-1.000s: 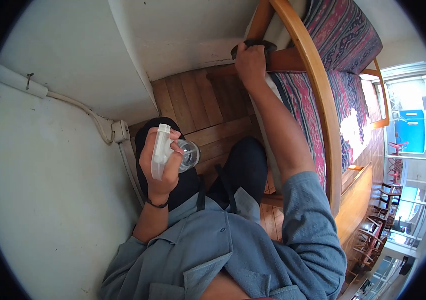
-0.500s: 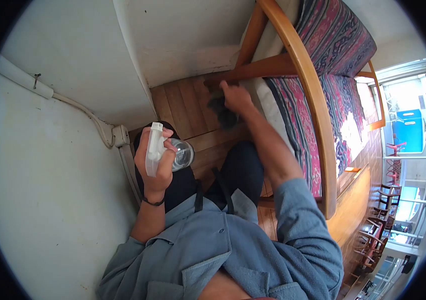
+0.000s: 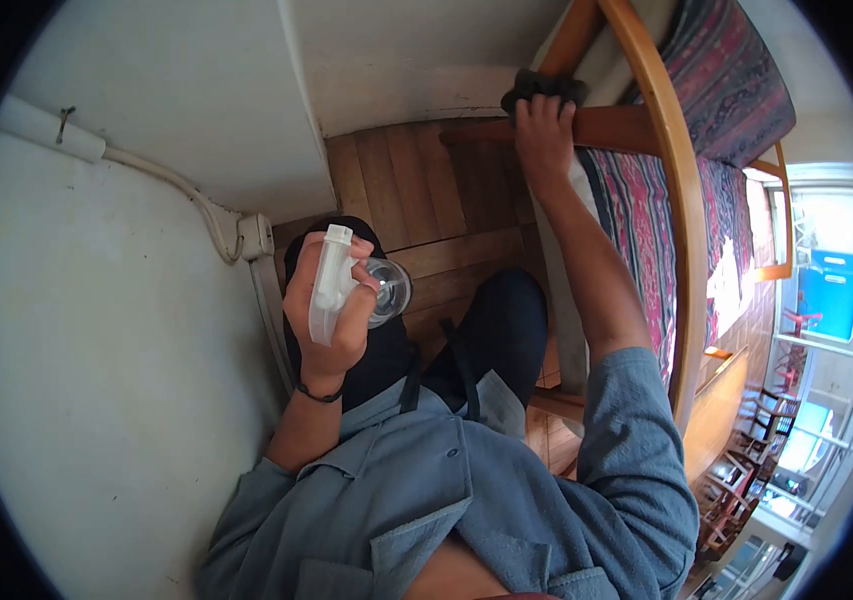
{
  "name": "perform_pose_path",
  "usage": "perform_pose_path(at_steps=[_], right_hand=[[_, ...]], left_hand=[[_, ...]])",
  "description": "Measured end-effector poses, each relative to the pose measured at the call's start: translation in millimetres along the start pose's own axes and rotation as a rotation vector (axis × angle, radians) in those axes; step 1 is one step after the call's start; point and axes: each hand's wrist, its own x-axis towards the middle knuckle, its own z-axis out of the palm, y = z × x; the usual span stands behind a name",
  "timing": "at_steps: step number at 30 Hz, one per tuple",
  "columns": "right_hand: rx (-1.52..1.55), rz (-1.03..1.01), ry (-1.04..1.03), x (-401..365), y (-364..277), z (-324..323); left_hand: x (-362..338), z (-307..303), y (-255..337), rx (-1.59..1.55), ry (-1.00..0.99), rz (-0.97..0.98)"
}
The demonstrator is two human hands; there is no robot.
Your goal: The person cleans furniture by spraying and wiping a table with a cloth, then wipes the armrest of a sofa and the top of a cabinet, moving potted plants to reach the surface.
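Observation:
My left hand (image 3: 344, 338) is wrapped round the neck of a spray bottle (image 3: 393, 290) with a white trigger head and a clear body. It is held above my left thigh. My right hand (image 3: 548, 150) reaches out to the wooden leg and rail (image 3: 619, 128) of a cushioned bench. Under its fingers is a bunched dark cloth (image 3: 537, 88), pressed against the wood where the upright meets the rail. The fingertips are partly lost in the cloth's folds.
A striped red and dark seat cushion (image 3: 637, 230) lies inside the curved wooden armrest (image 3: 682, 200). White walls (image 3: 97, 330) stand close on my left and ahead. A cable and wall box (image 3: 257, 237) run along the left wall. Wooden floorboards (image 3: 387, 180) lie below.
My right hand has moved up and to the right with the dark cloth, from beside the rail's end onto the upright. My left hand still holds the spray bottle; the view has shifted slightly.

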Motion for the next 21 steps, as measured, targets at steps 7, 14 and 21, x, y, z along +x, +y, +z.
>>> perform_pose_path(at_steps=[7, 14, 21], right_hand=[[0.246, -0.36, 0.164, -30, -24, 86], [0.237, -0.176, -0.108, -8, -30, 53], [0.113, 0.335, 0.244, -32, 18, -31]], left_hand=[[-1, 1, -2, 0.011, 0.0, 0.002], [1, 4, -7, 0.016, -0.051, 0.028], [14, 17, -6, -0.024, -0.046, 0.027]])
